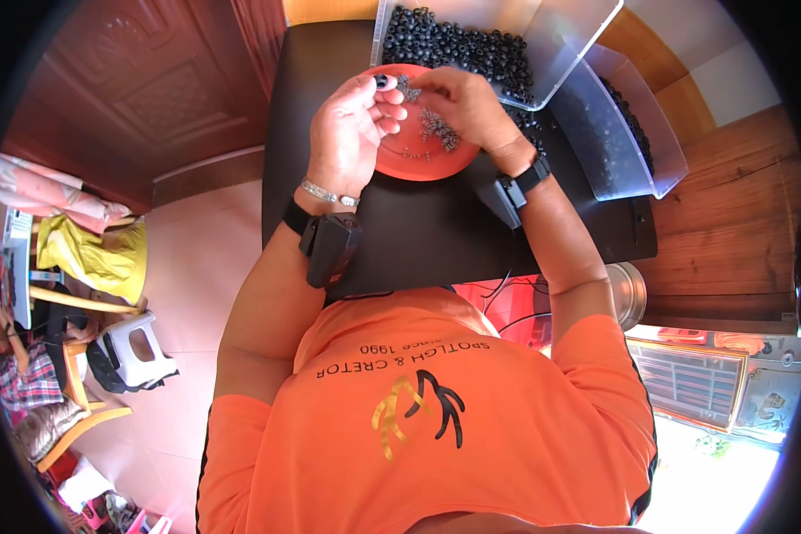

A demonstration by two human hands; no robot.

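Above the left part of a round red plate (418,169), my left hand (351,125) is turned palm up. A small black ring-shaped part (382,81) is pinched between its thumb and forefinger; the other fingers curl loosely. My right hand (467,105) reaches over the plate from the right, palm down. Its thumb and forefinger come together by a cluster of small silvery metal pieces (407,89); whether they grip one is too small to tell. More small metal pieces (439,130) lie heaped on the plate below that hand.
A clear plastic bin (574,53) of black parts stands behind the plate on the dark table (418,236). Another clear bin (610,147) sits to the right. Black parts lie between them. At far left are a person (28,374) and a white stool (141,351).
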